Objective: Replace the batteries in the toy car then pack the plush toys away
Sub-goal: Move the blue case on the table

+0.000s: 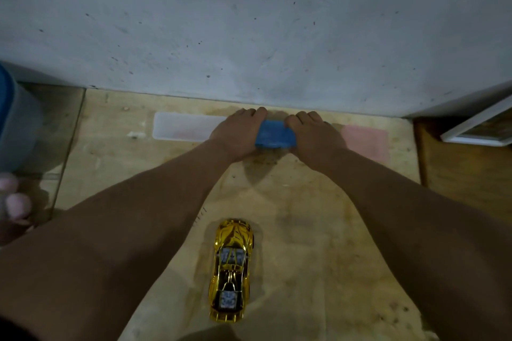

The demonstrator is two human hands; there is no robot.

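A shiny gold toy car stands upright on the tan floor, between my forearms and close to me, nose pointing away. Farther off, against the base of the wall, both hands grip a small blue box. My left hand clasps its left end and my right hand clasps its right end, fingers curled over the far side. What the blue box holds is hidden.
A translucent white lid or tray lies flat left of my hands. A pink flat piece lies to the right. A blue-grey container stands at far left, with pale plush parts below it. A white-framed object is at right.
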